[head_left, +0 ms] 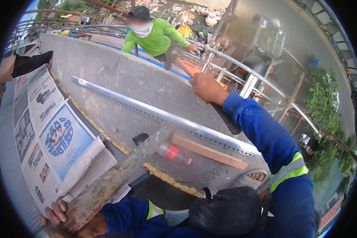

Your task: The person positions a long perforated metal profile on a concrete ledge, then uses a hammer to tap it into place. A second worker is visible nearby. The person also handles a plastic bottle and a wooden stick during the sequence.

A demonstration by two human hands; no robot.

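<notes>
My right hand (pixel 209 87) is closed around what looks like a hammer, with a black grip (pixel 226 119) below the fist and a brownish shaft (pixel 185 68) leading to a dark head (pixel 170 58). It is raised over the far side of the concrete ledge (pixel 135 85). At the lower left, my left hand (pixel 59 216) grips the near end of a stained, mortar-smeared wooden plank (pixel 115 178). The plank slants up to the right, its far end over the ledge, next to a clear plastic bottle (pixel 172 152) with a red label. A thin wood strip (pixel 210 152) lies beyond the bottle.
A long perforated metal profile (pixel 158 113) lies along the ledge. Newspaper sheets (pixel 35 139) cover the left side. A sandalled foot (pixel 252 178) rests near me, beside a black rounded thing (pixel 226 210). Past the ledge, a co-worker in green (pixel 154 37) stands by scaffold pipes (pixel 246 67).
</notes>
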